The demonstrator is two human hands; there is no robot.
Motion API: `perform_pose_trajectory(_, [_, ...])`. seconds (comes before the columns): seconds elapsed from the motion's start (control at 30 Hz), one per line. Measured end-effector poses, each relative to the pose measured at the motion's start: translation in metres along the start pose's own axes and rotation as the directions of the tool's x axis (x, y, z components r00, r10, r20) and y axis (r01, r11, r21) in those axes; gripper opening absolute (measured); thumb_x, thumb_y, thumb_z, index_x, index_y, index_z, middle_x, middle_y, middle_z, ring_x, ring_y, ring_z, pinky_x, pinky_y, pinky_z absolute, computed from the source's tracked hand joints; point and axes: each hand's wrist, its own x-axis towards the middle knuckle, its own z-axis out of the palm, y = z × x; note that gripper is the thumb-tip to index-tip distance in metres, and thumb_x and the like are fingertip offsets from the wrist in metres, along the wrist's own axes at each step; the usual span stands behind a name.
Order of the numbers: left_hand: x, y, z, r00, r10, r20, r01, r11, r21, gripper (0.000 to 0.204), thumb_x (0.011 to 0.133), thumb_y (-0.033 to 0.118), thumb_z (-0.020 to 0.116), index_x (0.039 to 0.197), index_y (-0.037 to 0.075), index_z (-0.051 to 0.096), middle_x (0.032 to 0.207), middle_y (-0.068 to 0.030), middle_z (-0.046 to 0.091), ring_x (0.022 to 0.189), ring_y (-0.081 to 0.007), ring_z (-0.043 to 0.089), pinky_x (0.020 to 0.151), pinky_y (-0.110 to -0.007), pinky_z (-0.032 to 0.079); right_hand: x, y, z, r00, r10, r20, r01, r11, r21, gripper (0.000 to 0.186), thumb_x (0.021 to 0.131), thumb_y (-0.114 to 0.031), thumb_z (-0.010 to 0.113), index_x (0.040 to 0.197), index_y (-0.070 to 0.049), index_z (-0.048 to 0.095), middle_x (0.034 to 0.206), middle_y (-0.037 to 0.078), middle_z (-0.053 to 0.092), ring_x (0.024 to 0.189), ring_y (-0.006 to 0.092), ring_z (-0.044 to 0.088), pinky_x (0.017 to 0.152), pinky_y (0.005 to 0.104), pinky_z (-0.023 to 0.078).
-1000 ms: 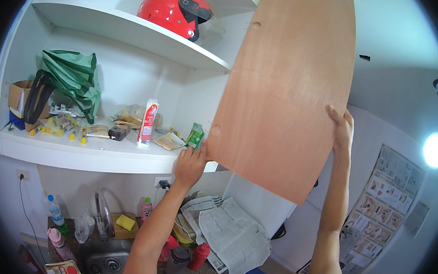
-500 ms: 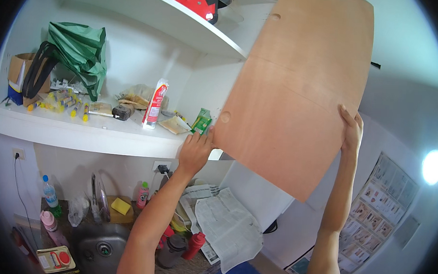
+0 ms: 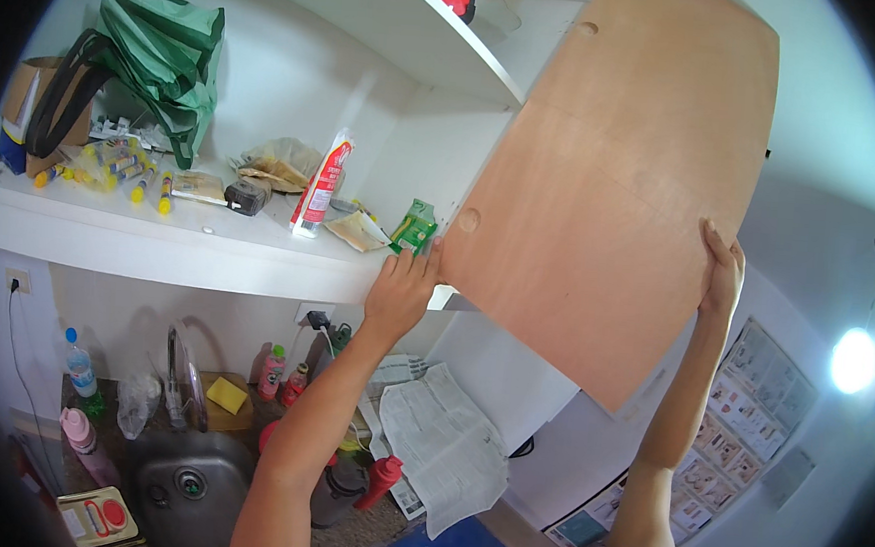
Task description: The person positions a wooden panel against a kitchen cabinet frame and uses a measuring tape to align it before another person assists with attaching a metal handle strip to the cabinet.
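One wooden panel [image 3: 613, 184] stands between your hands at the right end of the white shelf [image 3: 158, 253], its long axis running upward and leaning right. Your left hand [image 3: 403, 289] is the nearer to its lower-left corner, fingers close together; whether they grip, I cannot tell. Your right hand [image 3: 722, 273] pinches the right edge, thumb on the facing side.
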Motion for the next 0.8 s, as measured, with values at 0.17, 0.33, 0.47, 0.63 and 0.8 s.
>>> perform_pose_trajectory(0.17, [-0.001, 0.001, -0.001, 0.994, -0.014, 0.106, 0.018, 0.999, -0.031, 0.064, 0.093, 0.019, 0.063, 0.150, -0.006, 0.051, 0.095, -0.0087, 0.064, 0.097, -0.0246, 0.058, 0.081, -0.036, 0.045, -0.001, -0.001, 0.003, 1.000, -0.019, -0.006, 0.019, 1.000, 0.004, 0.032, 0.099, -0.007, 0.070, 0.121, 0.013, 0.058, 0.112, 0.020, 0.071, 0.099, 0.0209, 0.074, 0.086, 0.0296, 0.060])
perform_pose_trajectory(0.33, [0.000, 0.002, -0.002, 0.991, -0.013, 0.135, 0.012, 1.000, 0.012, 0.065, 0.094, 0.020, 0.063, 0.151, -0.006, 0.050, 0.096, -0.0076, 0.064, 0.099, -0.0235, 0.059, 0.082, -0.035, 0.045, -0.001, -0.002, 0.000, 1.000, -0.009, 0.016, 0.009, 1.000, 0.019, 0.031, 0.099, -0.005, 0.068, 0.121, 0.014, 0.057, 0.113, 0.020, 0.070, 0.100, 0.0216, 0.074, 0.089, 0.0302, 0.062])
perform_pose_trajectory(0.47, [-0.001, -0.001, 0.001, 0.993, -0.028, 0.111, 0.026, 0.999, 0.023, 0.065, 0.097, 0.028, 0.064, 0.151, -0.003, 0.051, 0.090, -0.0044, 0.062, 0.092, -0.0210, 0.057, 0.079, -0.035, 0.045, -0.007, -0.006, 0.010, 1.000, -0.008, 0.010, 0.007, 1.000, 0.024, 0.032, 0.099, -0.005, 0.069, 0.121, 0.015, 0.057, 0.113, 0.022, 0.070, 0.101, 0.0220, 0.074, 0.090, 0.0312, 0.061])
perform_pose_trajectory(0.63, [0.002, 0.004, -0.002, 0.996, -0.037, 0.080, 0.038, 0.999, -0.015, 0.065, 0.097, 0.032, 0.064, 0.151, -0.003, 0.051, 0.095, -0.0048, 0.064, 0.091, -0.0203, 0.057, 0.078, -0.034, 0.045, 0.009, 0.002, -0.012, 0.999, -0.032, 0.023, 0.032, 0.999, -0.005, 0.036, 0.099, -0.006, 0.069, 0.122, 0.017, 0.053, 0.117, 0.025, 0.067, 0.112, 0.0234, 0.070, 0.100, 0.0321, 0.058])
perform_pose_trajectory(0.8, [0.001, 0.000, -0.002, 0.999, -0.043, -0.014, 0.042, 0.997, -0.065, 0.067, 0.097, 0.035, 0.064, 0.151, -0.002, 0.052, 0.099, -0.0036, 0.065, 0.088, -0.0195, 0.056, 0.076, -0.034, 0.045, 0.006, -0.003, -0.006, 0.999, -0.033, 0.011, 0.033, 0.998, -0.053, 0.037, 0.100, -0.005, 0.069, 0.123, 0.018, 0.052, 0.121, 0.026, 0.065, 0.117, 0.0248, 0.068, 0.108, 0.0338, 0.055])
